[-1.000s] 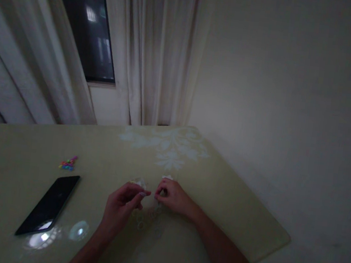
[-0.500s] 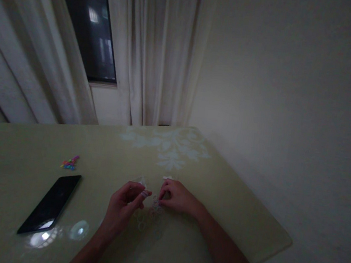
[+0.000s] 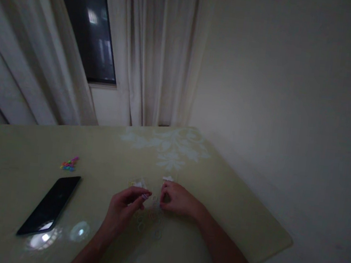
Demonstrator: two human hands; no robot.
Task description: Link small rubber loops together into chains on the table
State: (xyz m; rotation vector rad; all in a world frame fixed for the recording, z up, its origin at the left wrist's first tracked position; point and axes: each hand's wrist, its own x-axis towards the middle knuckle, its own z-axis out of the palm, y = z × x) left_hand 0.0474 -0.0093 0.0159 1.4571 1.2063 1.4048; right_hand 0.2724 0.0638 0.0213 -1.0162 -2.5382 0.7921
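Observation:
Above the middle of the table, my left hand point(image 3: 125, 204) is closed in a pinch, with a small pale band point(image 3: 145, 196) at the thumb and fingertip. My right hand point(image 3: 179, 198) is bent down to the tabletop, thumb and fingers curled together; whatever lies between the tips is too small to make out. Several small translucent rings point(image 3: 141, 227) are scattered on the table between and below the hands. Behind my left hand lies a clear plastic packet point(image 3: 138, 182), partly covered by the fingers. A small white piece point(image 3: 168, 178) sits just beyond my right hand.
To the left, a dark phone point(image 3: 49, 206) lies flat on the table point(image 3: 220, 183). Past it is a little heap of brightly coloured small pieces point(image 3: 69, 164). A wall point(image 3: 281, 97) borders the right side, and curtains point(image 3: 159, 53) hang beyond the far edge.
My right hand has shifted slightly, its fingertips now closer together over the rings. My left fingers have moved a little, showing more of the packet behind. Some rings lie differently.

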